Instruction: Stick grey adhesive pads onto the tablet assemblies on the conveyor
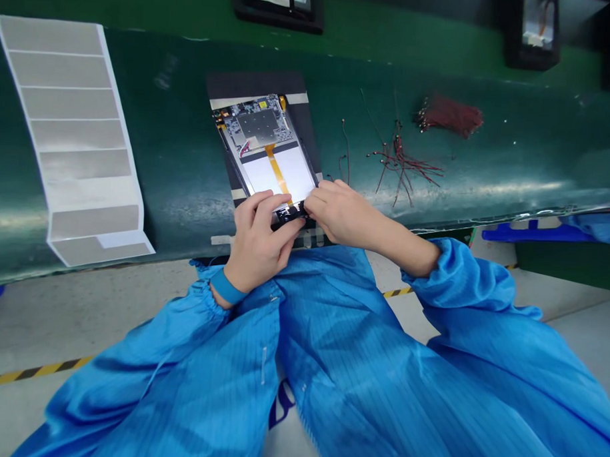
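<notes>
An opened tablet-like device [258,127] lies tilted on a black pad [254,85] with pale strips. Its circuit board is at the far end, and an orange ribbon runs over the white panel toward me. My left hand [259,237] has thumb and fingers closed round the black part [288,214] at the device's near end. At the near right corner of the device is my right hand [336,209], its fingers pinched together; whatever is between the fingertips is hidden.
A sheet of grey labels [83,134] lies at the left. Loose dark red wires [400,158] and a bundle of wires [451,116] are to the right. Black trays [277,14] stand along the far side of the green table [182,151].
</notes>
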### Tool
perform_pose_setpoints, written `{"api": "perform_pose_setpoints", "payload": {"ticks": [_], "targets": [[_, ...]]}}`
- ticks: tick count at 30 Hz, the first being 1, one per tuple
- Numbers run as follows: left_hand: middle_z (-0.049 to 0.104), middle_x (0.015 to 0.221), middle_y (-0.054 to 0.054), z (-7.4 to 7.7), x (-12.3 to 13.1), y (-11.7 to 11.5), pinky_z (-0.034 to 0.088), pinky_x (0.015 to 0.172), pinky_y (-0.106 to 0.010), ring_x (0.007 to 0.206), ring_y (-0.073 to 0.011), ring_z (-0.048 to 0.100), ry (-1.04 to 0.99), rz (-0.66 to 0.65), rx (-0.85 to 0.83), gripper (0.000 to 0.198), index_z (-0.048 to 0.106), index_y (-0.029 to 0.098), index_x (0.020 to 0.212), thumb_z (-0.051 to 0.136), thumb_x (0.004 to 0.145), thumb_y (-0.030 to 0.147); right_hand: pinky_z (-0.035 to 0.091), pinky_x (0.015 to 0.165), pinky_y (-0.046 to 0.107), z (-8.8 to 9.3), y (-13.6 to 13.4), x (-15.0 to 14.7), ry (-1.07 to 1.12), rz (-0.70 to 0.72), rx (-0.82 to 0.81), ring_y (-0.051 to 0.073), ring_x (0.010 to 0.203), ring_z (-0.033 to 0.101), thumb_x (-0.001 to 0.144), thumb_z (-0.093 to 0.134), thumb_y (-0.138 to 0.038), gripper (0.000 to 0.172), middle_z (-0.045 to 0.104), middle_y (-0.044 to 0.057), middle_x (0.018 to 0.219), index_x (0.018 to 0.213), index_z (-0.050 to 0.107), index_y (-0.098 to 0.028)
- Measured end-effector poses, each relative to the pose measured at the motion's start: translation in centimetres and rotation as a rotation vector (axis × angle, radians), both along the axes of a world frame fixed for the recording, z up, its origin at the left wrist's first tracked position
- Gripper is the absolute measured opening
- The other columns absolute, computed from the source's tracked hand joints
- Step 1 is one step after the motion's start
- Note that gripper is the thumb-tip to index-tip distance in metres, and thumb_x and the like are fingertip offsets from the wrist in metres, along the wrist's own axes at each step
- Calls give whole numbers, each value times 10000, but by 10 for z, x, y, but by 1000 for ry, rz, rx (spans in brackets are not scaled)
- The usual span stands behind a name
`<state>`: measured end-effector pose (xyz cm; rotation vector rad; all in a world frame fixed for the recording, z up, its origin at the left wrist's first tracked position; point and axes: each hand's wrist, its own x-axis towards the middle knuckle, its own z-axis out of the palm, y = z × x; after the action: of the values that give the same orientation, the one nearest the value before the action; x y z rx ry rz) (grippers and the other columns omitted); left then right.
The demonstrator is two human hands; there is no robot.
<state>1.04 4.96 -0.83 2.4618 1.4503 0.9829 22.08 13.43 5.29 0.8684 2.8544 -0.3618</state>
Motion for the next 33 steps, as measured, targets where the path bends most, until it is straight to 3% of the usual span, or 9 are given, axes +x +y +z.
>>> {"api": "perform_pose_setpoints", "payload": {"ticks": [6, 12, 20, 24, 29, 33], "targets": [[575, 1462, -141, -2, 1, 1, 462, 1074, -555, 1367, -361, 471, 52, -13, 59, 309, 735, 266, 1252, 669, 956, 204, 325, 796, 360, 0, -2, -3, 2, -51, -41, 280, 956, 526, 1041, 431, -120, 263, 704, 167, 1032, 1108, 682, -75], [632, 1437, -125, 2, 7, 1, 444, 1034, -506, 1330, -339, 512, 136, 14, 117, 263, 736, 244, 1216, 657, 968, 208, 299, 790, 364, 4, -1, -5, -41, -51, -43, 287, 995, 534, 1033, 457, -108, 252, 715, 170, 1069, 1149, 678, -74], [629, 1506, -119, 13, 29, -4, 360, 1150, -481, 1389, -316, 526, 243, 103, 145, 229, 726, 175, 1178, 588, 996, 170, 287, 843, 383, 8, 13, 18, 55, -87, -60, 285, 1018, 521, 987, 496, -82, 175, 720, 131, 1066, 1051, 647, -145], [595, 1545, -111, 7, 26, -5, 378, 1177, -506, 1421, -328, 513, 243, 122, 157, 192, 736, 199, 1128, 626, 971, 178, 291, 867, 404, 4, 25, 27, 107, -125, -21, 292, 1026, 505, 1020, 457, -125, 190, 687, 124, 1042, 997, 640, -171], [655, 1454, -113, -5, 15, -14, 428, 1157, -478, 1389, -300, 516, 165, 118, 258, 379, 720, 246, 1273, 690, 912, 138, 303, 880, 414, -8, 29, 33, 131, -172, 9, 294, 1029, 499, 1035, 433, -156, 194, 681, 118, 1052, 1023, 625, -180], [669, 1440, -116, -6, 15, -16, 430, 1149, -487, 1394, -312, 496, 173, 113, 252, 426, 714, 254, 1308, 714, 898, 138, 309, 877, 416, -15, 26, 35, 163, -173, -7, 291, 1023, 498, 1042, 409, -153, 205, 688, 115, 1060, 1043, 611, -185]]}}
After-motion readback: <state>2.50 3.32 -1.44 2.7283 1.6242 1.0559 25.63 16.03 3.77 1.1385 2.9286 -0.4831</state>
